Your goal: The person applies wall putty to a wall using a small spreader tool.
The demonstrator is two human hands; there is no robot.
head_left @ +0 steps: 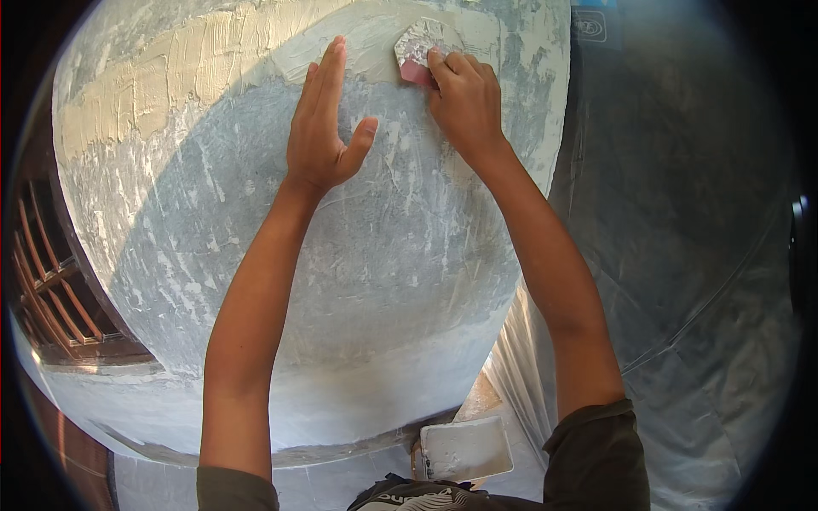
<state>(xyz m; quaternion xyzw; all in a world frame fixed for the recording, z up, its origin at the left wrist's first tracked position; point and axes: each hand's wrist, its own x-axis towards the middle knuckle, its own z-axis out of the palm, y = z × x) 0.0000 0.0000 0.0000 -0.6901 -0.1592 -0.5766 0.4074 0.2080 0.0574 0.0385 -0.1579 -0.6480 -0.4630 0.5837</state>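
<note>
My right hand [467,106] is closed round a small putty scraper [416,71], pink where it shows at its lower corner. Pale, lumpy putty [422,43] covers most of the scraper's face. The tool is up at the top of a grey plastered wall [383,230], beside a band of fresh cream putty [170,77]. To the left, my left hand [324,128] is stretched out, fingers together and thumb apart, with nothing in it. Its fingertips reach the lower edge of the smoothed putty; whether the palm touches the wall I cannot tell.
A white tray [467,449] with pale residue sits low down, below the wall. Dark plastic sheeting [690,255] hangs along the right side. At the left is a brown window with bars [60,281]. A pale ledge [341,409] runs under the wall.
</note>
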